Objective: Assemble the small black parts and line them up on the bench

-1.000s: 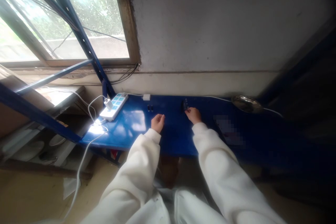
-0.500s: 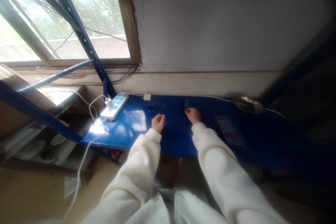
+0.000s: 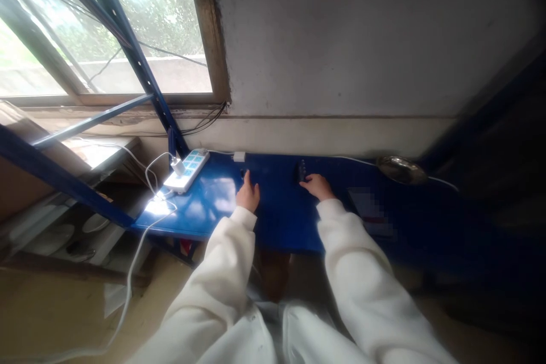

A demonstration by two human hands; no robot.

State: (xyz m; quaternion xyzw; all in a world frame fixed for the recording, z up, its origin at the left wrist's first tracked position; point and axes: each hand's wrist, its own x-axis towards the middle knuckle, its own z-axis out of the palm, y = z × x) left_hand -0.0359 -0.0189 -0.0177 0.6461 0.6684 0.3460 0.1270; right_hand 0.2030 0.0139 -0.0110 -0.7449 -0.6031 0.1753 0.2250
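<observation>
Glossy tabletop (image 3: 279,213), shiny metal dish (image 3: 401,169), smooth plastic power strip (image 3: 193,172), soft cloth sleeves (image 3: 228,250), matt wall (image 3: 333,40)

A white power strip (image 3: 191,167) lies below the window (image 3: 170,23); a shiny round dish (image 3: 401,169) sits near the wall (image 3: 341,40).

The scene is viewed from the person's head — above and behind the left hand (image 3: 248,197) and right hand (image 3: 318,187) — with the lens tipped forward and down. Nearest, the sleeves (image 3: 356,253) are caught behind the hands; the table (image 3: 285,213) is framed beneath them, the wall (image 3: 341,40) beyond, the window (image 3: 168,28) beyond the left hand, leftward.
</observation>
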